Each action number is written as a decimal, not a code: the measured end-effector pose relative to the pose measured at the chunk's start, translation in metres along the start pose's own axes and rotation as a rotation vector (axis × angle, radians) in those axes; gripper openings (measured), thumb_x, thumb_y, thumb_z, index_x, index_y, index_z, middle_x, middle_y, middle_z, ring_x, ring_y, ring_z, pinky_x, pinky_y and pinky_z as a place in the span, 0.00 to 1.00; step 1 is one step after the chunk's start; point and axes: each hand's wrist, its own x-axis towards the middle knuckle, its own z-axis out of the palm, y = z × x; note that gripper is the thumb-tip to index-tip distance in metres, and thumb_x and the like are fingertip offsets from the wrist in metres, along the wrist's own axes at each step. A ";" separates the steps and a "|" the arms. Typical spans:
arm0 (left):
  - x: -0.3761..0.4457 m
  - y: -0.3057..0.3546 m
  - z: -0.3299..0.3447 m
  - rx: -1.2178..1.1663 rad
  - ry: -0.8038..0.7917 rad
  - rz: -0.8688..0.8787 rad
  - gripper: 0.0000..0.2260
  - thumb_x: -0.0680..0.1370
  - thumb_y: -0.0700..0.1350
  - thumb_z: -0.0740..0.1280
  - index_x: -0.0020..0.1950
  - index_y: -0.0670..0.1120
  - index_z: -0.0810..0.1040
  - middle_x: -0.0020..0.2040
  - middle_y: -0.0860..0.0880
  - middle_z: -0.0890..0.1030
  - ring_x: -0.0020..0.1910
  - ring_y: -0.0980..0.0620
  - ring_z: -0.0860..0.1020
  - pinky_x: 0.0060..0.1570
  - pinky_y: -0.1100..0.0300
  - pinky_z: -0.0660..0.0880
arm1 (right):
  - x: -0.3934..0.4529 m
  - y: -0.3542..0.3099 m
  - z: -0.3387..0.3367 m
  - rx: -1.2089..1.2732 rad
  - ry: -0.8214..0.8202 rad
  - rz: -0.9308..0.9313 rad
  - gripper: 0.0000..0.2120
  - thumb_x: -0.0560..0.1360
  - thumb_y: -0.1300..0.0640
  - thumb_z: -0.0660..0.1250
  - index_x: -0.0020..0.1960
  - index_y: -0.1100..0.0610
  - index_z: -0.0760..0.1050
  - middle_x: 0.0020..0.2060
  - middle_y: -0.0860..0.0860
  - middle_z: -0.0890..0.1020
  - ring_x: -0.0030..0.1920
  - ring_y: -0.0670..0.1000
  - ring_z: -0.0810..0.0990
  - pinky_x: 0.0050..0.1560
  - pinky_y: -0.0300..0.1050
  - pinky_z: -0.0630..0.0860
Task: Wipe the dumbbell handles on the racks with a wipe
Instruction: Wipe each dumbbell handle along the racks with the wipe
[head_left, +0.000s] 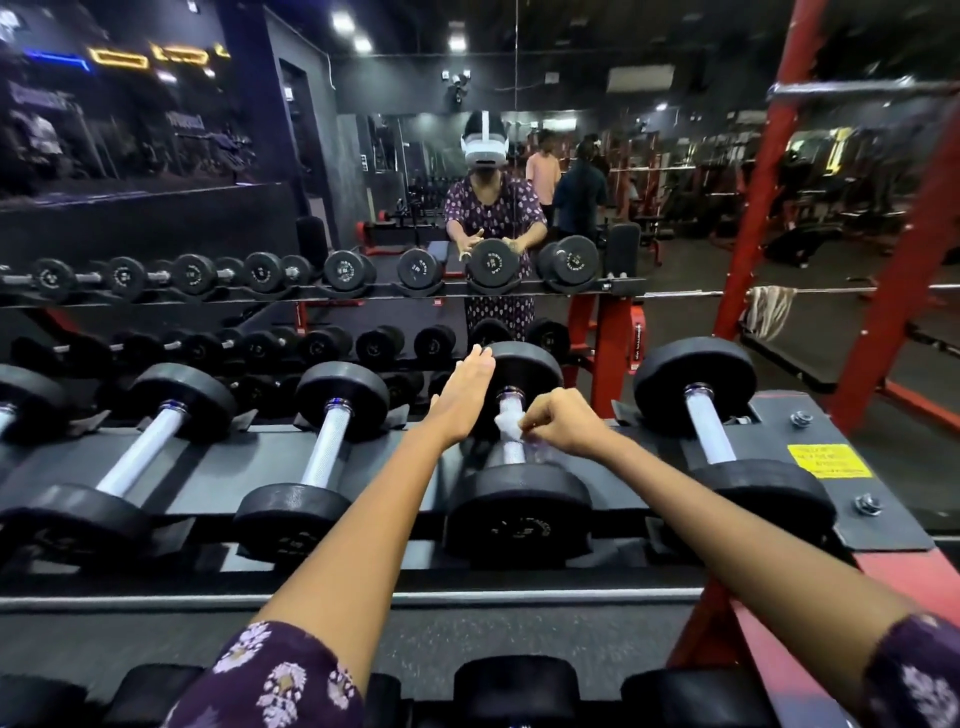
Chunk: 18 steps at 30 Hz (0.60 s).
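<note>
- The right hand (558, 423) pinches a white wipe (506, 422) against the metal handle (511, 428) of a dumbbell (519, 514) on the rack (883, 525)
- The left hand (462, 395), fingers straight, rests on the far head
- The wipe looks soft and light; the dumbbell is likely heavy and steady, so rubbing the knurled handle should not shift it

Dim gym, mirror wall (675, 208), ceiling lights (343, 22)
</note>
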 end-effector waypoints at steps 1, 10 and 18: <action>0.000 0.001 -0.001 -0.007 -0.006 -0.001 0.25 0.84 0.59 0.43 0.80 0.54 0.47 0.79 0.57 0.45 0.78 0.55 0.43 0.75 0.41 0.41 | -0.005 0.001 0.001 0.035 -0.044 0.013 0.07 0.67 0.68 0.71 0.45 0.65 0.83 0.42 0.58 0.84 0.37 0.43 0.81 0.39 0.29 0.70; -0.071 -0.004 0.030 0.028 0.039 -0.137 0.44 0.74 0.65 0.63 0.80 0.44 0.48 0.80 0.47 0.51 0.78 0.49 0.53 0.75 0.49 0.52 | -0.001 -0.015 0.008 -0.065 -0.112 -0.127 0.06 0.73 0.63 0.67 0.39 0.64 0.81 0.37 0.53 0.71 0.40 0.51 0.72 0.39 0.36 0.61; -0.107 -0.012 0.054 -0.164 0.291 -0.115 0.31 0.76 0.59 0.67 0.74 0.48 0.66 0.72 0.50 0.69 0.70 0.54 0.67 0.63 0.63 0.63 | 0.014 -0.013 0.003 -0.048 0.045 -0.100 0.08 0.70 0.64 0.70 0.48 0.64 0.82 0.42 0.59 0.82 0.47 0.57 0.79 0.43 0.36 0.65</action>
